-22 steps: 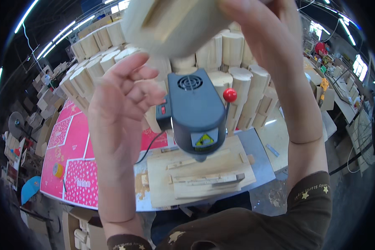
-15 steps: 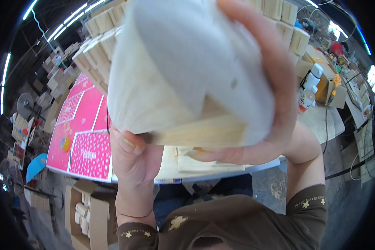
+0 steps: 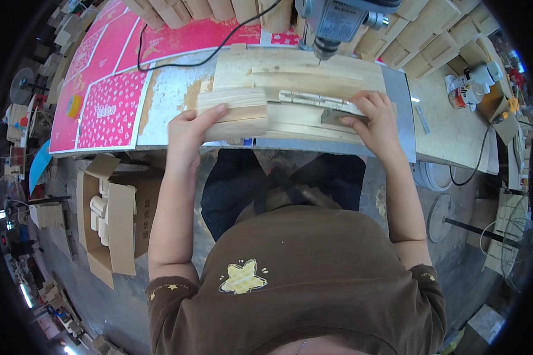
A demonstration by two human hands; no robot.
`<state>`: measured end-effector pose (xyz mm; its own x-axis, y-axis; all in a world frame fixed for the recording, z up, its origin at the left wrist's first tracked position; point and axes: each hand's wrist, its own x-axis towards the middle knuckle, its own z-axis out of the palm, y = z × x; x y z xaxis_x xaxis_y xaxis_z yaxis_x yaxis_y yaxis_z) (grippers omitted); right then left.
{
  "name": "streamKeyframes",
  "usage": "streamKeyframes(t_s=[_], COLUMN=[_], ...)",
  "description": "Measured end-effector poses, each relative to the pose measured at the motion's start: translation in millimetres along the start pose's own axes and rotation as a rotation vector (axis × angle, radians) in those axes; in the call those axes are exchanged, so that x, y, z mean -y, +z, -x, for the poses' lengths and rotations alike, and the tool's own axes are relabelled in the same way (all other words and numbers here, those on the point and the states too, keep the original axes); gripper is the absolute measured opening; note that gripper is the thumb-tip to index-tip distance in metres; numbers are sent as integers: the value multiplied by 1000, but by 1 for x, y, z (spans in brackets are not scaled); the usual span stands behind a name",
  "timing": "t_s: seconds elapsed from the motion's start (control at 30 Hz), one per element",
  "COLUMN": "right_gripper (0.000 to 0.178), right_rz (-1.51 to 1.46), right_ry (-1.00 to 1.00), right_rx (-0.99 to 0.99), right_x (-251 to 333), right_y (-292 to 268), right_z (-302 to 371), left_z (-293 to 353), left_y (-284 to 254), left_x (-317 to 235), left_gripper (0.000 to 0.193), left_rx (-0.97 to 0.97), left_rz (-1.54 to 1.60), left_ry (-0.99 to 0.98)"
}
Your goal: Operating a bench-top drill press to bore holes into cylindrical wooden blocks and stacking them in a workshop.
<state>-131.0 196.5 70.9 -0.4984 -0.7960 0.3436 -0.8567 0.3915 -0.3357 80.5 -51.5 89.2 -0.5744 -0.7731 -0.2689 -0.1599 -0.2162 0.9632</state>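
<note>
My left hand (image 3: 189,127) grips the left end of a pale wooden block (image 3: 243,111) with rounded edges, thumb on top. The block rests at the front of a wooden jig (image 3: 299,71) on the bench. Toward the jig's right end, my right hand (image 3: 374,121) is closed, thumb and fingers pinching a thin grey metal plate (image 3: 330,115). Beside that plate runs a narrow wooden strip (image 3: 314,99) with marks along its top. Above the jig hangs a drill press (image 3: 340,26), its bit pointing down.
Stacked wooden blocks (image 3: 417,38) line the back of the bench. A black cable (image 3: 213,53) crosses the pink sheet (image 3: 109,109) at left, where a yellow tape roll (image 3: 73,106) lies. Bottles (image 3: 468,92) stand at right. An open carton (image 3: 121,219) with wooden pieces is on the floor.
The wooden piece held close before me in both hands is gone from there. Both hands are lower, over the jig, the left with a block and the right at the metal plate. My view has tilted down.
</note>
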Motion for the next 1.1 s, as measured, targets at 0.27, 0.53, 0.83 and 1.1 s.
streamKeyframes(t_s=[0.27,0.53,0.83,1.1], right_gripper=[31,32,33,35], right_rz=[-110,-101,-132,-115], right_ry=[-21,-29,-36,66], right_rx=[25,79,-45,-177], right_x=[-18,-19,-13,-23], right_y=[-8,-6,-1,13], right_z=[-12,-18,-17,-22], left_z=[-25,-29,2,-16], left_y=[24,43,80,78], left_x=[12,14,61,80], left_gripper=[46,49,43,68], left_rx=[113,195,206,107], left_rz=[-125,-138,86,-689], left_ry=[-165,-218,223,880])
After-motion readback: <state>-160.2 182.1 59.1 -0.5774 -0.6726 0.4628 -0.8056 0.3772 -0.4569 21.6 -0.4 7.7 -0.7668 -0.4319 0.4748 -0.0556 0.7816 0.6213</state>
